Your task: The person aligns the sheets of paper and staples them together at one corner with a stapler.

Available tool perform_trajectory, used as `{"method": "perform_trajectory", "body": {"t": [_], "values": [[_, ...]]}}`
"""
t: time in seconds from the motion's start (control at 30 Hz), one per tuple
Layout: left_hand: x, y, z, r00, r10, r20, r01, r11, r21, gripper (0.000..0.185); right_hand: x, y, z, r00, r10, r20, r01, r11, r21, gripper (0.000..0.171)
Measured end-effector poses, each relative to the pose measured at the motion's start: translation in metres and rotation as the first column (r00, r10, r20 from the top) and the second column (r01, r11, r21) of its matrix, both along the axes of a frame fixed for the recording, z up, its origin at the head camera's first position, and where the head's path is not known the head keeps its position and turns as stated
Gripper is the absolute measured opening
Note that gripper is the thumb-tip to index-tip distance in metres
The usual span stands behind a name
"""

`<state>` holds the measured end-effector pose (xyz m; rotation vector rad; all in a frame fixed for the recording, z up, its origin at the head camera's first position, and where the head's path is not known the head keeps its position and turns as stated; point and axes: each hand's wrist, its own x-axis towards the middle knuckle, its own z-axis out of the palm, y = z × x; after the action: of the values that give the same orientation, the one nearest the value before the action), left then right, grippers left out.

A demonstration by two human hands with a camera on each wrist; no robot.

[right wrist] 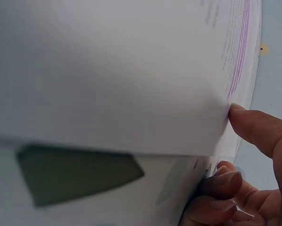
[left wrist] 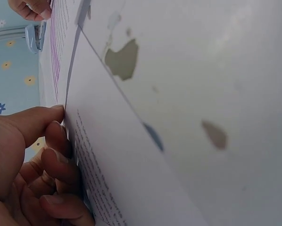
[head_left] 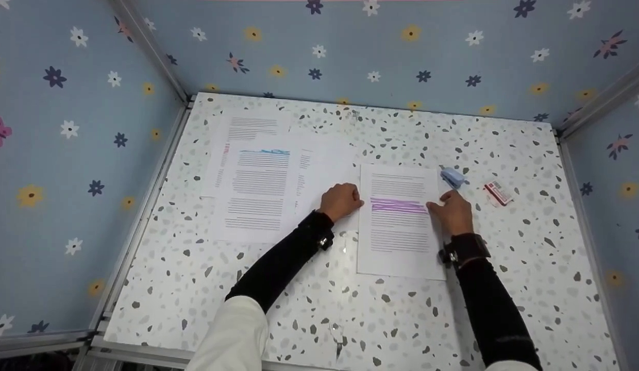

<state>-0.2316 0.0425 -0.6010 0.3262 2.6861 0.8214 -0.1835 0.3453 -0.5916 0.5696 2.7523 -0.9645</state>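
A printed sheet (head_left: 399, 263) with purple highlighter strokes lies on the right half of the table, between both hands. My left hand (head_left: 341, 201) pinches its left edge; in the left wrist view the thumb (left wrist: 42, 115) meets the edge and the other fingers curl beside it. On the opposite edge, my right hand (head_left: 456, 212) grips the sheet with the thumb (right wrist: 254, 122) on top, the other fingers curled at the side and partly hidden. Just beyond the right hand sits a small light-blue stapler (head_left: 452, 178). Whether more sheets lie under the top one, I cannot tell.
Several overlapping printed pages spread over the left, the top page (head_left: 257, 216) marked in blue. To the right of the stapler is a small red-and-white box (head_left: 498, 193). Flower-patterned panels (head_left: 350, 51) enclose the speckled table (head_left: 391, 319) at the back and sides.
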Motion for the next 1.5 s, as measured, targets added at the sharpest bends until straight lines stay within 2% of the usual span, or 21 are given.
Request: {"method": "perform_trajectory", "body": {"t": [0.3,0.57,0.87,1.0,1.13,1.23,1.37,1.5], "values": [[0.001,-0.007,0.003,1.0,0.008,0.005,-0.008,1.0,0.004,0.022,-0.002,-0.005,0.005,0.999,0.039,-0.027,-0.039,0.999,-0.005,0.043],[0.002,-0.012,0.008,1.0,0.013,-0.004,-0.013,1.0,-0.009,0.02,-0.003,-0.01,0.007,0.999,0.031,-0.024,-0.032,0.999,-0.004,0.041],[-0.004,-0.029,0.025,0.998,0.035,0.055,-0.04,0.996,0.086,0.018,-0.004,-0.019,0.014,0.999,0.013,-0.031,-0.013,1.0,0.006,0.041],[-0.008,-0.049,0.033,0.998,0.053,0.044,-0.058,0.992,0.115,0.018,-0.003,-0.026,0.02,0.996,0.012,-0.091,-0.011,1.0,0.016,0.04],[-0.008,-0.075,0.04,0.995,0.095,0.023,-0.097,0.985,0.146,0.017,-0.004,-0.039,0.031,0.977,0.066,-0.201,-0.065,0.998,0.011,0.037],[-0.008,-0.099,0.045,0.991,0.136,0.013,-0.137,0.974,0.181,0.017,-0.006,-0.055,0.043,0.963,0.092,-0.253,-0.105,0.994,-0.039,0.034],[-0.011,-0.134,0.048,0.979,0.203,-0.001,-0.198,0.959,0.202,0.016,-0.011,-0.081,0.056,0.963,0.099,-0.252,-0.132,0.984,-0.119,0.033],[-0.013,-0.176,0.048,0.962,0.272,-0.017,-0.264,0.947,0.182,0.016,-0.018,-0.113,0.062,0.966,0.106,-0.234,-0.153,0.969,-0.193,0.032]]}}
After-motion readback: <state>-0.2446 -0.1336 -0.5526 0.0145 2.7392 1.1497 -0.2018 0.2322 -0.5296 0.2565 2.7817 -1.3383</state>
